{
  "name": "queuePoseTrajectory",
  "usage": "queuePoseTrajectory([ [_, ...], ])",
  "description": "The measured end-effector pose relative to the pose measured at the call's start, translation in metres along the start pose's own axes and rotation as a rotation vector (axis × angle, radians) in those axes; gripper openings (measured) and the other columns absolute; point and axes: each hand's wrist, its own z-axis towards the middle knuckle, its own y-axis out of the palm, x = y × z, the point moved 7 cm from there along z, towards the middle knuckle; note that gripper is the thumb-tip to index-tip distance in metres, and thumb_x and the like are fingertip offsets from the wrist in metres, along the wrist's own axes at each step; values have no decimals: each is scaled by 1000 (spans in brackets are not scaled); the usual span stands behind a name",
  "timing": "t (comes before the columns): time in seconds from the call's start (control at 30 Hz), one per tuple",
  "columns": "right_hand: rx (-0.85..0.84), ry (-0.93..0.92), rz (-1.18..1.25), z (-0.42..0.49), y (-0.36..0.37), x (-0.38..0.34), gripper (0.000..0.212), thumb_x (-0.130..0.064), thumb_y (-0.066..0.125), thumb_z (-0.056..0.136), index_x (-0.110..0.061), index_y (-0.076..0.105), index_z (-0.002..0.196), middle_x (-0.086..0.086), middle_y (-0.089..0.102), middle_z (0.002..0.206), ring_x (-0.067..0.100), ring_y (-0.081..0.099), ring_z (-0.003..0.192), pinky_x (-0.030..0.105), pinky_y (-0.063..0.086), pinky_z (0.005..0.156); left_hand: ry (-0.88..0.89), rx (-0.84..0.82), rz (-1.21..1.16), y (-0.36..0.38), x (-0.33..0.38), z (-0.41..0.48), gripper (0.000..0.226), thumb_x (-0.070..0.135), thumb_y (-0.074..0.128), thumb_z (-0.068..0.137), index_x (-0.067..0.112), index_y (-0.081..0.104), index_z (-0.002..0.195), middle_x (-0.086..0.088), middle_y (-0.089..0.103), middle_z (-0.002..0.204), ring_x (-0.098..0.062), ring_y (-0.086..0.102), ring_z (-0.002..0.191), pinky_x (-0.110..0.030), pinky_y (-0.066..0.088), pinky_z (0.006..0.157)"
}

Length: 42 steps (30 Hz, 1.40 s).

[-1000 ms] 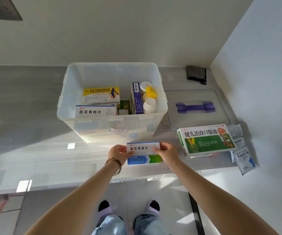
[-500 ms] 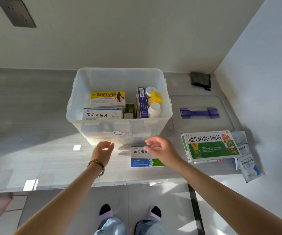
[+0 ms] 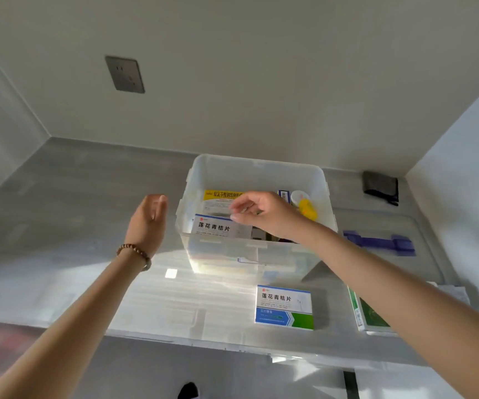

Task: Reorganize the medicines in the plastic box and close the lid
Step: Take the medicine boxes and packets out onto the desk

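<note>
Neither hand is gripping anything. The right hand is hovering inside the rim of the clear plastic box, fingers loosely curled and empty. Just under its fingertips a white carton with dark lettering is standing against the near wall, and a yellow-banded carton is lying beyond it. A yellow-capped bottle is showing past the knuckles. The left hand is hanging open beside the box's left wall, apart from it. Below the right forearm, a white-and-blue carton and a green carton are waiting on the grey counter. The clear lid with the purple handle is lying off to the right. I'd judge the sorting midway, with the closing not yet begun.
</note>
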Motion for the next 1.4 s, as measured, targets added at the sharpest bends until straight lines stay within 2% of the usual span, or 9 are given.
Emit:
queuePoseTrajectory([
  [0.17,36,151,-114,38,0,45,34,-22,70,82,-9,65,113,6,66,114,23,62,105,30,50,90,112,-103,44,30,40,2,39,32,42,95,11,46,128,-9,56,127,-22,54,115,-28,41,90],
  [0.3,48,248,-104,49,7,66,41,-26,71,81,-7,64,116,7,63,122,23,59,111,30,49,90,134,-138,164,51,36,-3,59,44,43,92,16,31,142,1,27,152,-16,33,136,-31,32,106],
  [0.57,-137,446,-136,47,29,93,50,-46,65,81,-16,60,121,-2,58,119,17,52,101,28,43,88,134,-13,150,47,35,-6,54,49,44,90,23,40,138,7,35,148,-14,41,131,-29,40,97],
  [0.73,-208,466,-16,45,35,93,57,-38,74,76,-25,55,128,-4,59,127,18,53,118,26,39,96,128,6,134,45,36,-6,52,47,45,90,23,41,137,5,38,146,-15,44,128,-25,39,91],
  [0.87,-176,441,118,41,28,84,38,-31,75,76,-30,61,112,-9,64,107,15,57,108,25,41,93,115,6,131,46,38,-7,51,45,45,91,22,42,136,3,42,143,-16,47,124,-25,39,86],
  [1.0,-6,365,252,35,1,65,27,-27,77,75,-28,66,100,-2,69,108,14,63,97,23,50,79,116,-41,145,49,36,-6,57,51,44,89,21,40,137,1,33,149,-20,33,135,-36,38,103],
  [1.13,79,317,366,12,-33,42,22,-31,73,77,-29,67,97,-5,72,103,17,66,100,32,49,91,152,-60,90,45,54,-10,68,63,37,82,22,41,136,2,35,148,-17,20,141,-38,20,115],
  [1.27,84,311,515,-29,-60,27,31,-30,67,78,-24,64,108,-2,73,101,14,68,91,25,52,85,24,-331,-545,58,109,-30,36,41,50,89,21,54,119,1,67,106,-11,67,97,-28,57,78],
  [1.4,101,355,616,-75,-71,36,46,-35,64,72,-19,62,115,5,71,110,18,69,95,30,55,83,-10,-501,-610,78,142,-56,18,30,47,92,20,57,104,5,68,89,-9,68,75,-18,54,55],
])
